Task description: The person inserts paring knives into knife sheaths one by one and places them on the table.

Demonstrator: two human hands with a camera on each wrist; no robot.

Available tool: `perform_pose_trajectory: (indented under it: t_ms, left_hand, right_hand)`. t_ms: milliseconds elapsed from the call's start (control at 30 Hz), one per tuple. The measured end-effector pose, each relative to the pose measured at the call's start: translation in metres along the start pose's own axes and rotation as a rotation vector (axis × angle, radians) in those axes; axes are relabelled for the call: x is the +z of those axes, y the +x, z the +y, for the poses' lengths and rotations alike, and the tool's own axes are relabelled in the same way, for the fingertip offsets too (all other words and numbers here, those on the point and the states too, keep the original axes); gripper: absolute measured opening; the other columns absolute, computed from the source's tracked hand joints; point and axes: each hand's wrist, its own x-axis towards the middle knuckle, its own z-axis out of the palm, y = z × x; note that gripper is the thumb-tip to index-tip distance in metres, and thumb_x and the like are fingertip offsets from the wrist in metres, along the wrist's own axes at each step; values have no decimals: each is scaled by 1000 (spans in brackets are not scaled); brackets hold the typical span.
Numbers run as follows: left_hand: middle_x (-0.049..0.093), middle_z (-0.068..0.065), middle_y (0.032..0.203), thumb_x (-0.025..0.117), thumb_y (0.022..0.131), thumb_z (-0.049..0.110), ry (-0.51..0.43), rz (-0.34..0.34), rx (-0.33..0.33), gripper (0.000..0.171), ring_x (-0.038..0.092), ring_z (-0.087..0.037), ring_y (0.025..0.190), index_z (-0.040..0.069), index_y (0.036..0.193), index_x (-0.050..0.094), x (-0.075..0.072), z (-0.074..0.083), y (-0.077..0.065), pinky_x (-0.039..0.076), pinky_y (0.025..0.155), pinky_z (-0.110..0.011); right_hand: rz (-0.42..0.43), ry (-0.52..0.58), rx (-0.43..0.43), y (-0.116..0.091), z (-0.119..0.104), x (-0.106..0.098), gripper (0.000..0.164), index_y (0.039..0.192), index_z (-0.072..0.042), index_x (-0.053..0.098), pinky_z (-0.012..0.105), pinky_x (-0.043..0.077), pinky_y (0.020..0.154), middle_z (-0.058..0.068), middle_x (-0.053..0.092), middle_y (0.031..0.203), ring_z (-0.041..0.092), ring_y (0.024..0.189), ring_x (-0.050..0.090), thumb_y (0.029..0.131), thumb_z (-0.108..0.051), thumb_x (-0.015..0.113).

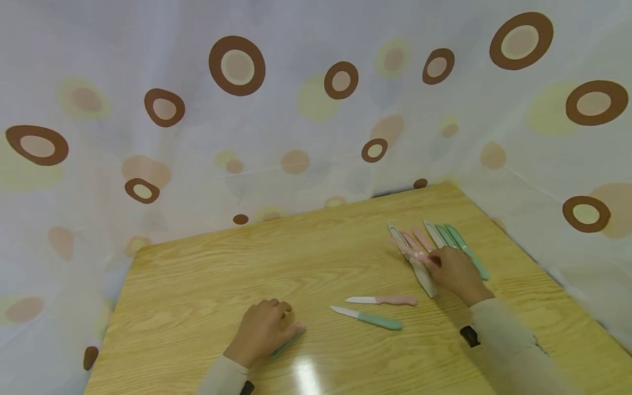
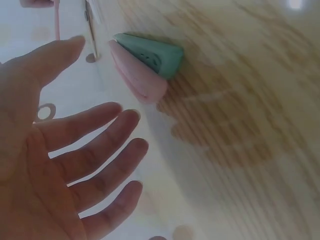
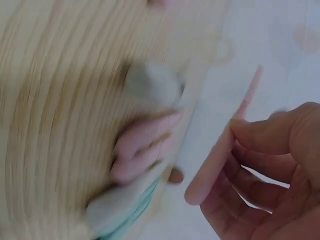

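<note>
In my right hand [image 1: 455, 273] a pink knife [image 3: 212, 165] is pinched between thumb and fingers, raised over a row of knives. That row holds a white knife [image 1: 422, 277], pink knives [image 1: 422, 237], another white knife [image 1: 433, 233] and green knives [image 1: 474, 260]. My left hand [image 1: 264, 332], fingers spread and loosely bent, holds nothing. Beside it on the table lie a green slotted piece [image 2: 167, 57] and a pink piece [image 2: 142, 77], mostly hidden in the head view. Between my hands lie a pink-handled knife [image 1: 395, 300] and a green-handled knife [image 1: 380, 320], white blades bare, pointing left.
The wooden table [image 1: 207, 280] stands against a pale curtain [image 1: 286, 126] with brown rings, which rises at the back and along both sides. Light glares off the table near its front.
</note>
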Motion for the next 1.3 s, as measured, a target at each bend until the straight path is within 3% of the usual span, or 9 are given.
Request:
perform_pose_trajectory:
  t_ms: [200,267,400,533,600,733,1300]
  left_hand:
    - [59,2,74,70,70,57,-38,-66,-32,56,54,-9,63,5,89,69,-3,-3,-10,49,57,-21]
    - [57,4,72,71,70,53,-64,-79,-37,52,50,-7,62,5,89,68,-5,-1,-11,46,56,-19]
    - [57,5,72,73,71,48,-80,-96,-59,48,48,-5,63,5,90,68,-8,1,-13,44,56,-18]
    - [58,4,73,75,71,44,-54,-93,-65,44,50,-7,63,5,90,68,-9,2,-14,45,56,-19]
    - [58,3,73,76,71,42,-45,-84,-57,42,50,-7,63,5,89,68,-9,2,-15,45,55,-18]
    - [56,4,70,77,70,39,-45,-70,-53,39,48,-5,60,5,85,68,-7,0,-17,44,54,-17]
    - [52,7,68,76,72,39,-54,-75,-87,35,42,-5,59,7,83,67,-6,1,-18,40,51,-18]
  right_hand:
    - [38,13,193,-3,47,-22,26,92,11,65,37,48,44,15,63,72,19,53,54,90,-13,55]
    - [56,9,234,-6,61,-26,25,89,11,64,35,44,40,14,61,67,18,48,51,89,-12,53]
    - [46,-2,327,-8,84,-26,30,67,3,57,29,34,36,4,48,53,16,44,41,88,-16,50]
    - [14,-7,418,-8,102,-21,41,67,2,58,31,37,36,6,51,55,20,47,45,92,-29,51]
    - [8,-13,437,-7,110,-17,42,78,7,63,35,42,39,11,57,62,23,52,50,92,-30,52]
    - [-23,-4,463,-6,120,-12,34,84,11,62,39,44,43,18,59,68,26,55,52,88,-20,50]
    - [2,-20,463,-4,124,-8,34,86,10,63,44,46,46,22,60,72,32,59,55,90,-22,53]
